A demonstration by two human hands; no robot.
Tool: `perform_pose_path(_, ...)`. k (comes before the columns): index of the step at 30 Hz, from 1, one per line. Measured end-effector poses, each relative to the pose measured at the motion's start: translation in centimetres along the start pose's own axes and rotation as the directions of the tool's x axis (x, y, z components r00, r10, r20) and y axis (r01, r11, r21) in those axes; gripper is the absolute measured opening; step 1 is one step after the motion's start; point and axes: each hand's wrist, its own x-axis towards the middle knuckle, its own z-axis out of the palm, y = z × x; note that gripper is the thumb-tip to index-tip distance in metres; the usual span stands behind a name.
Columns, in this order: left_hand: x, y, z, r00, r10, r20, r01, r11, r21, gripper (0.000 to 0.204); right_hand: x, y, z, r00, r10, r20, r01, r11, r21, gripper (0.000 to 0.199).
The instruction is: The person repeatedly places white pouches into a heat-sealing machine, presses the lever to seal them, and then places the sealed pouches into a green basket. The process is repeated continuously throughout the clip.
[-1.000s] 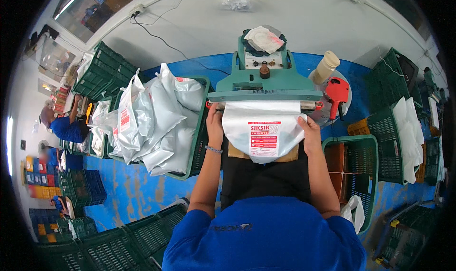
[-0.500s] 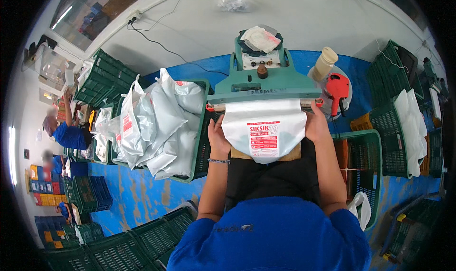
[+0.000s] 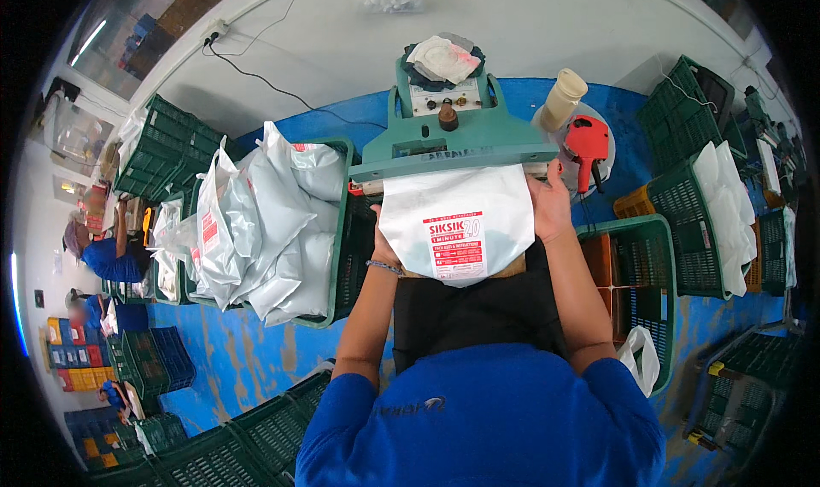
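Both hands grip pouch (image 3: 457, 222) edges, seemingly under sealer (image 3: 453, 141)

**Wearer appearance, head cam**

Blue short-sleeve shirt (image 3: 487, 419), plain weave, sleeves end above the elbows; both forearms bare below that. Small dark logo/print on the upper L chest area, too warped by the fisheye to make out. Dark, near-black apron or lap cloth (image 3: 474, 312) runs from the shirt front fwd to the desk edge, flat, no visible seams or pockets. L wrist: thin beaded bracelet (image 3: 384, 267), light/dark beads, single strand. R wrist bare, no watch or band seen. Left hand (image 3: 382, 246) and right hand (image 3: 551, 207) both bare, no gloves, no rings visible at this res.
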Motion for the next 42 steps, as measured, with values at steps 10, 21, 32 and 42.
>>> perform_pose_path(10, 2.2, -1.0, 1.4, 0.994, 0.085, -0.066, -0.072, 0.981, 0.181, 0.083, 0.4, 1.4, -1.5, 0.998, 0.011, -0.061, -0.015, 0.998, -0.067, 0.1)
perform_pose_path(21, 0.9, -0.6, 3.4, 0.983, 0.153, 0.104, -0.161, 0.984, 0.081, 0.084, 1.3, 1.5, -3.7, 0.999, -0.03, 0.018, 0.028, 0.995, 0.092, 0.097)
perform_pose_path(32, 2.4, -1.6, 2.3, 0.955, 0.237, -0.181, -0.171, 0.933, 0.318, 0.088, 2.5, 1.9, -3.4, 0.991, 0.055, 0.123, -0.065, 0.995, 0.075, 0.082)
perform_pose_path(42, 3.5, 0.1, 0.4, 0.943, 0.33, -0.038, -0.322, 0.937, 0.134, 0.087, 1.6, 2.4, -3.0, 0.999, -0.018, 0.04, 0.023, 0.993, -0.113, 0.068)
